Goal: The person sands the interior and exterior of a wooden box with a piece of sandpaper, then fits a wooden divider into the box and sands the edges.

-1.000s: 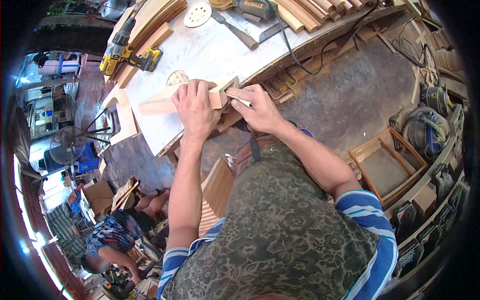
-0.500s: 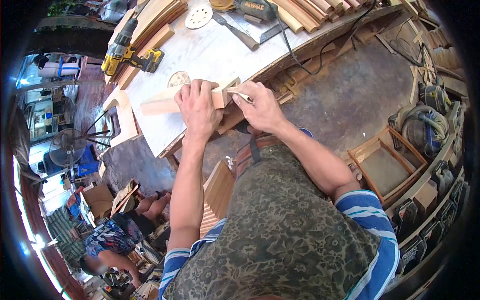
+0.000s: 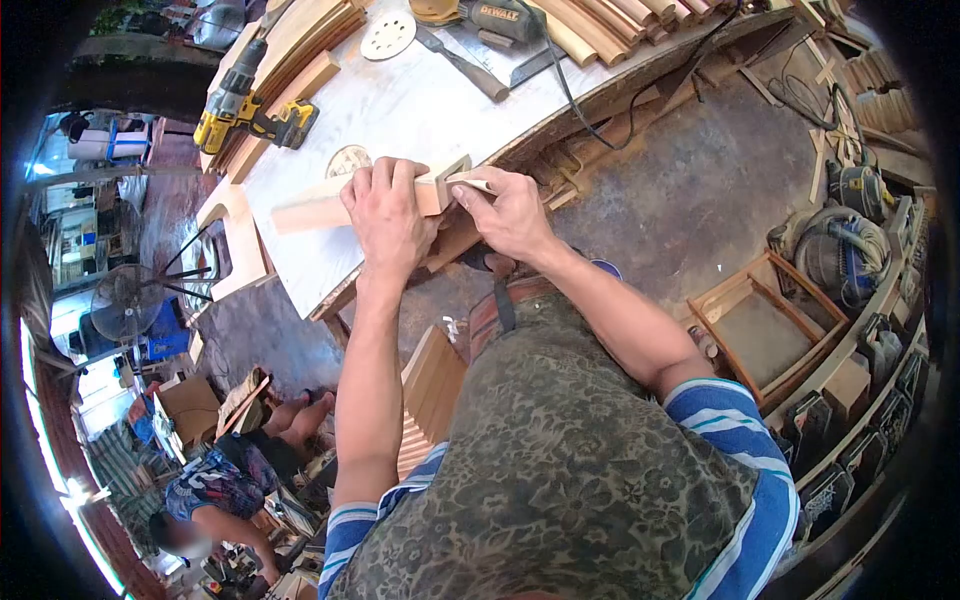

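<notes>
My left hand point(image 3: 387, 215) is wrapped over a pale wooden piece point(image 3: 308, 213), holding it near the edge of the white-topped workbench point(image 3: 330, 265). At the right end of this wood, my right hand point(image 3: 512, 218) pinches a folded, pale sheet that looks like sandpaper point(image 3: 476, 185). The sheet lies against or very close to the wood's end face. My fingers hide part of both things. Just behind the left hand, a round patterned disc point(image 3: 349, 160) rests on the bench.
A yellow cordless drill point(image 3: 245, 115) lies at the bench's left. Farther back are a perforated sanding disc point(image 3: 388, 36), a chisel point(image 3: 465, 65), a corded power tool point(image 3: 505, 18) and stacked wood strips. A wooden frame point(image 3: 770, 325) stands right; another person point(image 3: 225, 490) works lower left.
My right hand with the folded sheet has shifted slightly left, toward the wood's end. The left hand keeps its hold, and the whole view has moved a little.
</notes>
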Tool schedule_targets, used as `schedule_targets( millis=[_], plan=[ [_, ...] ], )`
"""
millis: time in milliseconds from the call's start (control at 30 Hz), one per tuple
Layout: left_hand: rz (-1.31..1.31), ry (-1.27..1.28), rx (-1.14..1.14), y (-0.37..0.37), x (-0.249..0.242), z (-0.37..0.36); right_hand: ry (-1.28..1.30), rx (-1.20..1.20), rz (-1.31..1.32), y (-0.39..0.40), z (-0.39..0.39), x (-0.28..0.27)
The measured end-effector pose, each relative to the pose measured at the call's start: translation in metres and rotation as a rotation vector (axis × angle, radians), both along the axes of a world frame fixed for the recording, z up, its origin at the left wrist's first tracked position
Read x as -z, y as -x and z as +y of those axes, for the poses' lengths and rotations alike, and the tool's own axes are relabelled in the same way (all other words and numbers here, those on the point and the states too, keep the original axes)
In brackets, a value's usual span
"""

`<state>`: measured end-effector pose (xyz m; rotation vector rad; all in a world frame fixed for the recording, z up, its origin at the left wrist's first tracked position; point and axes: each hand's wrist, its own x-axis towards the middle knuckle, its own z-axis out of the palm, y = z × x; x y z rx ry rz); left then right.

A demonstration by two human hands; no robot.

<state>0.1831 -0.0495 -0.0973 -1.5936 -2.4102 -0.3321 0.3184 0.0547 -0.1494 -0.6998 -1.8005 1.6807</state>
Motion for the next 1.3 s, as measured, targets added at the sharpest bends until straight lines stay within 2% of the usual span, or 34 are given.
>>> schedule_targets(
  millis=[233, 300, 433, 500, 533, 633, 700, 767, 833, 900, 1100, 1200, 1300],
  plan=[
    [-0.008, 0.043, -0.011, -0.002, -0.003, 0.002, 0.049, 0.004, 0.060, -0.001, 0.001, -0.003],
    [0.013, 0.031, -0.013, 0.000, -0.003, 0.002, -0.070, 0.004, -0.025, 0.000, 0.004, -0.008],
    [0.007, 0.036, -0.003, 0.000, -0.003, 0.002, -0.004, -0.064, -0.072, 0.003, 0.011, 0.008],
    [0.026, 0.011, 0.008, 0.000, -0.003, 0.002, -0.352, -0.100, 0.006, 0.005, 0.018, 0.014],
    [0.034, 0.007, 0.012, 0.002, -0.004, 0.003, -0.357, -0.094, 0.012, 0.002, 0.019, 0.011],
    [0.015, 0.079, -0.012, 0.005, -0.006, 0.008, -0.220, -0.091, 0.093, -0.002, 0.020, 0.004],
    [-0.008, 0.081, -0.028, 0.001, -0.007, 0.006, -0.177, -0.154, -0.073, -0.004, 0.011, 0.012],
    [-0.003, 0.074, -0.021, 0.001, -0.009, 0.010, -0.157, -0.143, -0.059, -0.001, 0.014, 0.009],
    [0.011, 0.074, -0.010, 0.002, -0.007, 0.005, -0.202, -0.098, 0.105, -0.002, 0.007, 0.007],
    [0.011, 0.074, -0.010, 0.004, -0.005, 0.006, -0.121, -0.100, 0.130, -0.002, 0.008, 0.007],
    [0.027, 0.022, -0.004, 0.002, -0.003, 0.002, -0.109, -0.178, -0.119, -0.001, 0.000, -0.003],
    [0.004, 0.017, -0.019, -0.006, -0.006, 0.005, -0.043, 0.032, -0.019, -0.005, -0.011, 0.000],
    [0.000, 0.043, -0.027, -0.004, -0.005, 0.004, -0.053, 0.005, -0.037, -0.001, -0.008, 0.002]
  ],
)
